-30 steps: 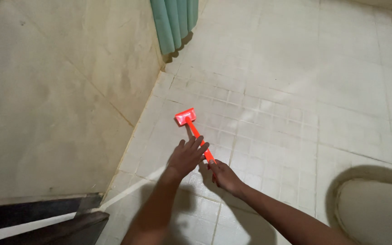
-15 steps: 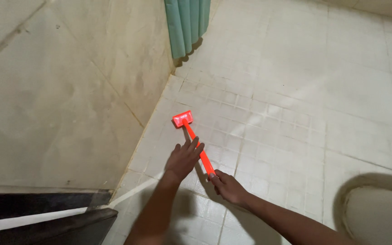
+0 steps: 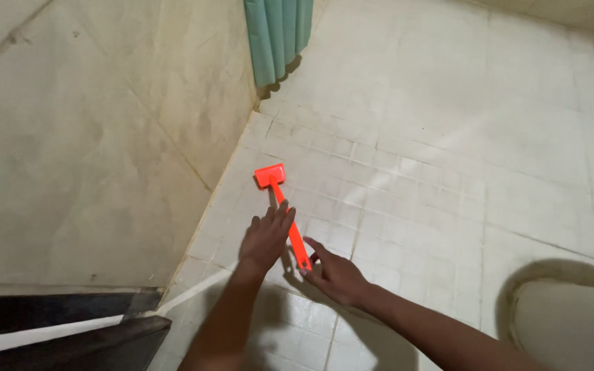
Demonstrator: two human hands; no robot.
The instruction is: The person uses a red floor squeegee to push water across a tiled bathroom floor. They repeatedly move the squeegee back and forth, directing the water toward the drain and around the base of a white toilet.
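Note:
An orange-red long-handled brush (image 3: 282,206) lies on the pale tiled floor, its flat head (image 3: 269,176) pointing toward the wall. My left hand (image 3: 265,239) rests beside the middle of the handle with its fingers spread, the fingertips touching it. At the near end of the handle, my right hand (image 3: 335,275) pinches it between thumb and fingers. Both forearms reach in from the bottom of the view.
A stained beige wall (image 3: 91,137) rises on the left and meets the floor along a diagonal edge. A teal curtain (image 3: 280,34) hangs at the top. A white toilet rim (image 3: 572,323) sits at the bottom right, a dark ledge (image 3: 49,330) at the bottom left.
My right hand has slid back to the near end of the handle, which now shows more between the hands. The brush head has barely shifted.

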